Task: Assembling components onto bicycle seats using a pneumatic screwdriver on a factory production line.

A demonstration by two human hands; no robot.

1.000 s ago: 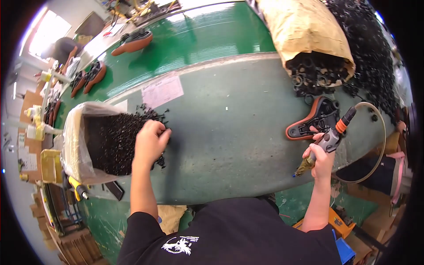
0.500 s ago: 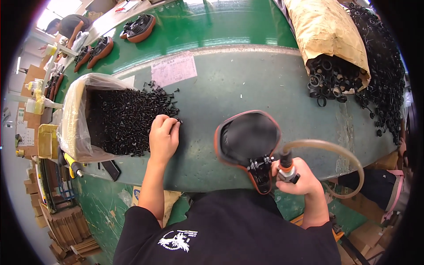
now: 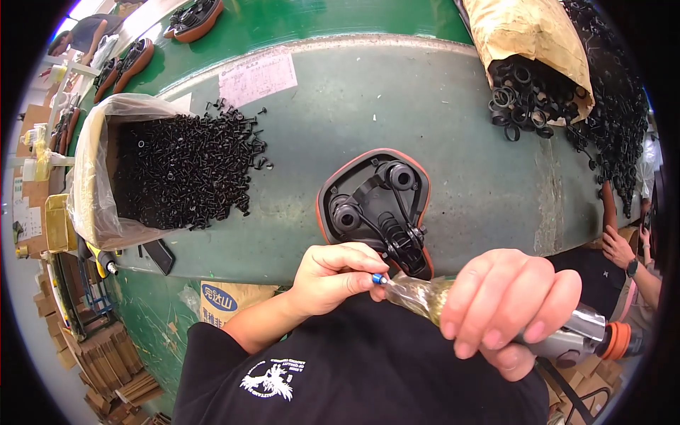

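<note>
Black, brown-rimmed bicycle saddle (image 3: 375,200) lying underside up on a grey-green table (image 3: 489,191), near a grey driver (image 3: 577,334).
The saddle's narrow end is partly hidden. Left hand (image 3: 333,278) presses thumb and fingertips together at the driver's blue tip (image 3: 377,278), anything pinched there unclear; right hand (image 3: 511,306) curls around the driver's body.

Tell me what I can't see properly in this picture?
All in the head view:
- Whether the left hand pinches something at the blue tip: its fingers hide that.
- Part of the tool: the right hand covers it.
- What's under the screws: the pile hides it.
- The paper bag's far end: the top edge cuts it off.
</note>
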